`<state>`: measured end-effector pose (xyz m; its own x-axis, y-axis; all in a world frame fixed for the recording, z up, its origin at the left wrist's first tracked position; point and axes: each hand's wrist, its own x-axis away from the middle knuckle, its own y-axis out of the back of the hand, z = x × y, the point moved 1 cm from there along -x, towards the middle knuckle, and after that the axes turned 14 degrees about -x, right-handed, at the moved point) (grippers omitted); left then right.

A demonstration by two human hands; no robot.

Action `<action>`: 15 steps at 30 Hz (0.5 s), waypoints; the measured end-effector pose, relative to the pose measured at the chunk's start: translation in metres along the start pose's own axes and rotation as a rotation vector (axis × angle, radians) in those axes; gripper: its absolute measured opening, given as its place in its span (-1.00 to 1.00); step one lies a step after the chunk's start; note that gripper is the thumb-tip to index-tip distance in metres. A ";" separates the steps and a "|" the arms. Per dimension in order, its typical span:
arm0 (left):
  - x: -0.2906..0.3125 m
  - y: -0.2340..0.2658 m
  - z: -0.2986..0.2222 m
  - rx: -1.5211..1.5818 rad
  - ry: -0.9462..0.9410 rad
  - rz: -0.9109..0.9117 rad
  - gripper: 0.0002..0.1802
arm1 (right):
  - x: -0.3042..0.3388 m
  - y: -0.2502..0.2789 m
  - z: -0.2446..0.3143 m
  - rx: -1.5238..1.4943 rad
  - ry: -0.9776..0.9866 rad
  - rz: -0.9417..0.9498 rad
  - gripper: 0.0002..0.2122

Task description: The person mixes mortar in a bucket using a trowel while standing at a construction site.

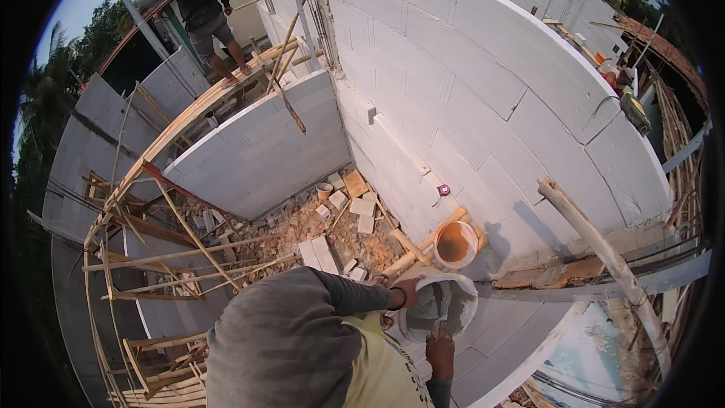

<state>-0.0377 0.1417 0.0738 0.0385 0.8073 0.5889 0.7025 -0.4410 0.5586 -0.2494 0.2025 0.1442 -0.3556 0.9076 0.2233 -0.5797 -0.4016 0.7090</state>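
Note:
A pale bucket (408, 326) of wet grey mortar (430, 304) stands in front of me, close to the block wall. My left hand (408, 292), with a dark band at the wrist, grips its left rim. Low at the bucket's near side, my right hand (439, 353) is closed round the handle of what looks like a trowel; its blade dips into the mortar and is partly hidden. Just beyond, against the wall, sits a second bucket (475, 248) with brownish liquid inside. My grey sleeve (283, 332) and yellow shirt fill the lower middle.
A tall white block wall (468, 98) rises ahead, with a tape measure (443, 190) on its ledge and a power tool (635, 112) on top. Rubble and loose blocks (319, 255) lie below. Bamboo scaffolding (162, 261) stands left; another person (200, 0) is upper left. A pole (604, 257) leans right.

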 end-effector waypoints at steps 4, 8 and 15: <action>0.003 0.008 -0.019 0.001 -0.001 -0.089 -0.30 | -0.013 -0.012 -0.031 0.108 -0.311 0.104 -0.57; 0.006 0.027 -0.029 0.020 0.023 -0.074 -0.30 | -0.022 -0.007 -0.028 0.198 0.015 0.562 -0.65; 0.036 0.033 -0.003 0.143 0.071 -0.089 -0.29 | -0.008 0.061 0.101 -0.486 -0.448 0.419 -0.72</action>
<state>-0.0150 0.1550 0.1147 -0.0750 0.8090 0.5831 0.7951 -0.3044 0.5245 -0.2076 0.1830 0.2532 -0.3459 0.5899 0.7296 -0.7554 -0.6363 0.1563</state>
